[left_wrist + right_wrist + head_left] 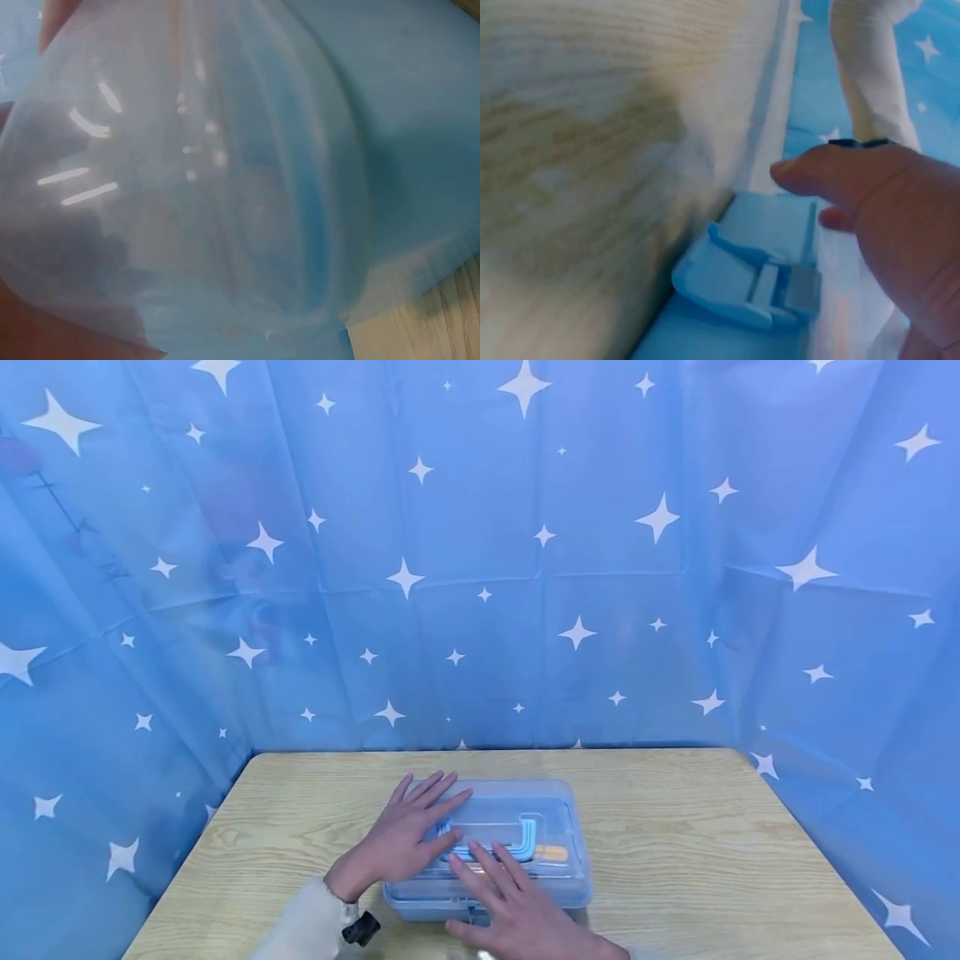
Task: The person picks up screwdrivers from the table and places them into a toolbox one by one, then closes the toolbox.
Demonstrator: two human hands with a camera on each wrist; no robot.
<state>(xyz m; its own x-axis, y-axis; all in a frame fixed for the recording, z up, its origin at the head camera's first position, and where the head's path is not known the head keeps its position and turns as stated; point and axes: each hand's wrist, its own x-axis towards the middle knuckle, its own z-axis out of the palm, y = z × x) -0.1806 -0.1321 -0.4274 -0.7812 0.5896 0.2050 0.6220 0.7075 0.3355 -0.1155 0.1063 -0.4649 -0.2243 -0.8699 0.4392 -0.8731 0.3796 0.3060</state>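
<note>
Here, in the lower middle of the head view, I see a clear blue plastic box (517,852) lying on the table (675,843), its long axis running left to right across the frame. Both of my hands are directly on it, so there is no gap to close. The left hand (408,843) lies over the left part of the lid, the right hand (510,910) over the near edge toward the bottom of the frame. Neither is nearer; both touch.

The left hand is spread flat, fingers straight and fanned toward the upper right, palm pressing on the lid. The right hand is also flat, fingers straight and pointing up-left across the lid, gripping nothing. The two hands are just beside each other, fingertips near but not clasped.

Through the lid I can make out a pale blue bent piece (525,839) and something orange (553,853) inside; what they are I cannot tell.

In the right wrist view, a blue latch (742,281) sits on the box's front wall at lower centre, and it appears closed, with the thumb (832,172) just above it, not touching. The left wrist view shows only blurred translucent plastic (225,187) filling the frame.
</note>
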